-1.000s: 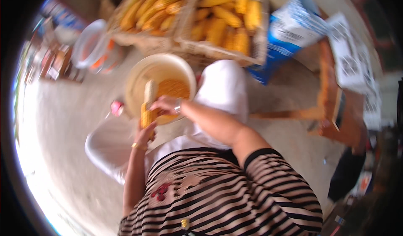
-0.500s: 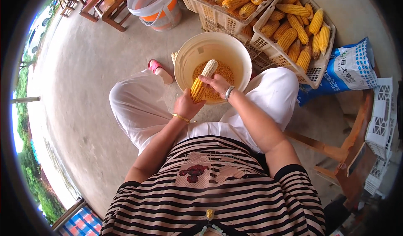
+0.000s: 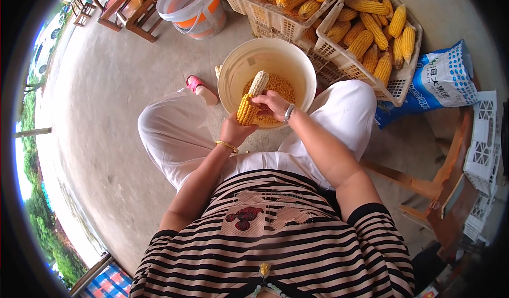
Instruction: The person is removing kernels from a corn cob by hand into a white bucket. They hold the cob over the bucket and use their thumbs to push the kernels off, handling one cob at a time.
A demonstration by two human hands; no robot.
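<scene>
Over the near side of a white bucket [image 3: 226, 88] I hold an ear of corn [image 3: 247, 110]. Its far part is a bare, pale cob; the near part still carries yellow kernels. My left hand [image 3: 235, 130] wraps round the near end. From the right, my right hand [image 3: 273, 106] presses its thumb and bent fingers against the ear where kernels meet bare cob. Loose yellow kernels [image 3: 282, 88] cover part of the bucket's bottom. My hands and the ear hide some of them.
Two plastic crates, one at the back [image 3: 265, 18] and one to its right [image 3: 395, 92], hold corn ears. A blue-and-white sack [image 3: 442, 83] lies right of them. A clear bucket with an orange band [image 3: 199, 19] and wooden chairs [image 3: 139, 14] stand back left. A wooden frame [image 3: 403, 178] is at right.
The ear has shifted slightly left and stands a little more upright in the picture. Both hands have moved slightly with it and keep their hold.
</scene>
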